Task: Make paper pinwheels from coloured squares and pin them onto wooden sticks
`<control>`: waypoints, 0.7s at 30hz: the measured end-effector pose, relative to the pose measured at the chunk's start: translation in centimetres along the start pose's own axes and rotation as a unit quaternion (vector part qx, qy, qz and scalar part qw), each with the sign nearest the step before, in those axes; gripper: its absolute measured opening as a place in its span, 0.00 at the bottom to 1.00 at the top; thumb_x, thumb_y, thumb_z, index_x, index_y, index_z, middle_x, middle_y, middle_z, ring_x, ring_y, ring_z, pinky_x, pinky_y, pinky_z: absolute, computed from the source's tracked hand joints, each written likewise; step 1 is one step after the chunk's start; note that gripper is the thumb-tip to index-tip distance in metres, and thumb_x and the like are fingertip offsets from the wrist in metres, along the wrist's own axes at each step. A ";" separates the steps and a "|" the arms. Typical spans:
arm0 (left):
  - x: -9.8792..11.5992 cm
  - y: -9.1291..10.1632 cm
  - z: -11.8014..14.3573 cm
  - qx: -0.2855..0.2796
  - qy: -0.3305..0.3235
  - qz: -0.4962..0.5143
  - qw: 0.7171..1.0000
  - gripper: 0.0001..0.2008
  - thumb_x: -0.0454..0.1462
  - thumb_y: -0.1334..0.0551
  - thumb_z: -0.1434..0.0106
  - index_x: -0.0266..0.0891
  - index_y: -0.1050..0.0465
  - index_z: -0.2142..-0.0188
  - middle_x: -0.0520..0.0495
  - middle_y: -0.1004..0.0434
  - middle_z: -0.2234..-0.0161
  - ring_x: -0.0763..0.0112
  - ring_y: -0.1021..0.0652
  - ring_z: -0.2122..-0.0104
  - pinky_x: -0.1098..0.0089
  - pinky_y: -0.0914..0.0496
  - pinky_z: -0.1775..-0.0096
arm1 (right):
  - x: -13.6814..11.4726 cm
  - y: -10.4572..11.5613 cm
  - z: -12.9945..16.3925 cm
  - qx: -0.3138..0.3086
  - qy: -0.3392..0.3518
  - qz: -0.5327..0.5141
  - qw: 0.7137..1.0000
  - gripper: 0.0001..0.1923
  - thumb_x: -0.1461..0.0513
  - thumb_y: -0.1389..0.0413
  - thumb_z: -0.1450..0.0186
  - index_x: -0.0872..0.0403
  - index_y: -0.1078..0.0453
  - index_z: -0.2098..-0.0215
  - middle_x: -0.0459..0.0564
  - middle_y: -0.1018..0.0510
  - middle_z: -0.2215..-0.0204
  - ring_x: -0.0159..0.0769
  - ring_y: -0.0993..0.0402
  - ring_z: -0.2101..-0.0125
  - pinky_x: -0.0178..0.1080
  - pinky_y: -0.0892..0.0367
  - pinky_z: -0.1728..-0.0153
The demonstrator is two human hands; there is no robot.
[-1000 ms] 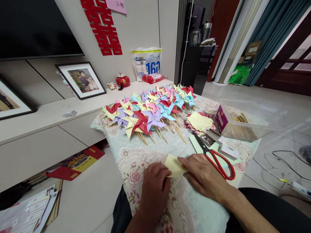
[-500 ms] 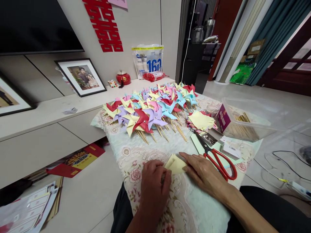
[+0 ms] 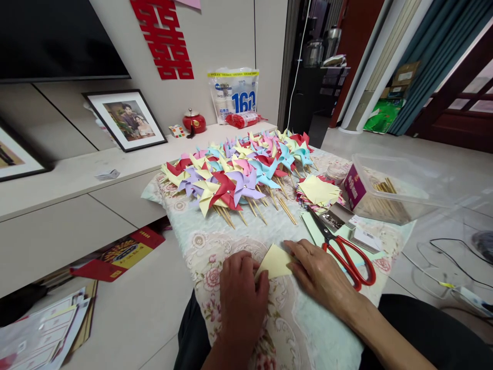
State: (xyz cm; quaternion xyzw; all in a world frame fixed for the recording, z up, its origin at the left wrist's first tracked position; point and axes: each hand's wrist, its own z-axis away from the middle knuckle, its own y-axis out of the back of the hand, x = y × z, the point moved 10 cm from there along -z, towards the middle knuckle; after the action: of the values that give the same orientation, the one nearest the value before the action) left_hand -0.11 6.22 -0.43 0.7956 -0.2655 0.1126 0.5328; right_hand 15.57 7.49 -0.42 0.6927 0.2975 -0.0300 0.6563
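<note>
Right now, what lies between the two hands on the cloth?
In the head view, a folded yellow paper lies between the left hand and right hand, both touching it.

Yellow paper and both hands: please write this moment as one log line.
left hand: pressing yellow paper | right hand: pressing same paper | red scissors: lying beside right hand
</note>
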 end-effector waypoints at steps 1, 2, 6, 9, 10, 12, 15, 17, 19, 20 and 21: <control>0.0 0.0 0.1 0.005 -0.003 -0.003 1.000 0.04 0.31 0.38 0.39 0.39 0.31 0.64 0.41 0.27 0.57 0.54 0.28 0.56 0.54 0.31 0.55 | 0.0 0.0 0.0 0.004 0.002 0.004 1.000 0.19 0.67 0.50 0.31 0.55 0.36 0.42 0.55 0.27 0.60 0.45 0.27 0.60 0.46 0.29 0.59; 0.1 0.1 0.1 0.012 -0.006 -0.007 1.000 0.06 0.31 0.38 0.40 0.39 0.31 0.62 0.41 0.27 0.56 0.54 0.28 0.56 0.53 0.31 0.55 | -0.1 0.0 0.1 0.007 0.005 0.009 1.000 0.19 0.67 0.50 0.31 0.55 0.36 0.42 0.56 0.27 0.59 0.45 0.27 0.60 0.46 0.29 0.59; 0.6 0.5 0.2 0.041 -0.026 -0.017 0.999 0.11 0.29 0.38 0.41 0.37 0.30 0.57 0.38 0.27 0.53 0.52 0.27 0.55 0.52 0.31 0.54 | -0.6 0.3 0.3 0.032 0.026 0.039 0.998 0.18 0.68 0.49 0.31 0.56 0.35 0.43 0.56 0.27 0.60 0.46 0.28 0.59 0.45 0.31 0.60; 1.6 0.4 0.3 0.045 -0.064 -0.015 0.997 0.08 0.28 0.40 0.38 0.38 0.27 0.60 0.40 0.25 0.55 0.53 0.27 0.54 0.51 0.33 0.53 | -1.6 0.9 0.5 0.075 0.058 0.077 0.993 0.14 0.69 0.48 0.31 0.56 0.31 0.48 0.56 0.25 0.60 0.47 0.30 0.59 0.46 0.34 0.61; 2.1 0.4 0.4 0.048 -0.083 -0.015 0.995 0.08 0.28 0.41 0.36 0.39 0.26 0.61 0.42 0.23 0.56 0.53 0.26 0.53 0.52 0.34 0.52 | -2.0 1.0 0.7 0.087 0.071 0.087 0.990 0.12 0.69 0.48 0.31 0.56 0.30 0.51 0.56 0.25 0.60 0.46 0.31 0.60 0.46 0.35 0.62; 3.0 0.5 0.7 0.057 -0.127 -0.015 0.990 0.08 0.28 0.42 0.34 0.40 0.25 0.63 0.46 0.20 0.59 0.54 0.26 0.52 0.55 0.35 0.51 | -2.9 0.9 1.1 0.096 0.097 0.096 0.986 0.09 0.70 0.49 0.30 0.56 0.29 0.55 0.55 0.24 0.61 0.44 0.31 0.62 0.45 0.36 0.63; 4.0 0.6 1.2 0.065 -0.179 -0.010 0.982 0.10 0.28 0.43 0.32 0.40 0.24 0.63 0.49 0.18 0.63 0.55 0.25 0.52 0.57 0.36 0.50 | -4.1 0.4 1.8 0.088 0.124 0.090 0.984 0.07 0.69 0.48 0.29 0.56 0.28 0.60 0.53 0.23 0.64 0.41 0.30 0.64 0.44 0.36 0.62; 4.3 0.5 1.6 0.063 -0.197 -0.007 0.978 0.11 0.28 0.45 0.32 0.39 0.23 0.62 0.48 0.18 0.63 0.57 0.24 0.54 0.57 0.36 0.50 | -4.7 0.0 2.3 0.087 0.133 0.096 0.983 0.07 0.70 0.47 0.30 0.57 0.28 0.59 0.53 0.23 0.63 0.42 0.29 0.64 0.44 0.36 0.61; 4.7 0.4 1.9 0.059 -0.213 -0.013 0.975 0.13 0.28 0.46 0.31 0.38 0.23 0.59 0.47 0.17 0.61 0.59 0.22 0.56 0.57 0.36 0.49 | -5.2 -0.3 2.8 0.094 0.138 0.118 0.979 0.09 0.71 0.46 0.32 0.58 0.28 0.56 0.56 0.22 0.61 0.44 0.29 0.61 0.44 0.35 0.59; 4.8 0.3 2.1 0.055 -0.220 -0.019 0.974 0.14 0.28 0.47 0.31 0.37 0.23 0.57 0.46 0.17 0.60 0.60 0.22 0.56 0.57 0.36 0.48 | -5.3 -0.5 3.0 0.096 0.138 0.132 0.977 0.11 0.72 0.46 0.34 0.60 0.28 0.54 0.57 0.21 0.60 0.44 0.28 0.60 0.45 0.35 0.58; 5.0 0.2 2.3 0.050 -0.225 -0.028 0.973 0.14 0.28 0.48 0.31 0.37 0.23 0.56 0.46 0.17 0.59 0.60 0.21 0.56 0.57 0.36 0.47 | -5.4 -0.7 3.3 0.099 0.136 0.148 0.975 0.14 0.72 0.45 0.35 0.61 0.28 0.52 0.57 0.21 0.58 0.45 0.28 0.59 0.45 0.35 0.57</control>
State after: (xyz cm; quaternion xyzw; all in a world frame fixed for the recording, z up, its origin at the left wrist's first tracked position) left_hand 3.67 2.56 1.10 0.8333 -0.3501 -0.0714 0.4219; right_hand 11.96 2.44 0.81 0.7882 0.2738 0.1324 0.5351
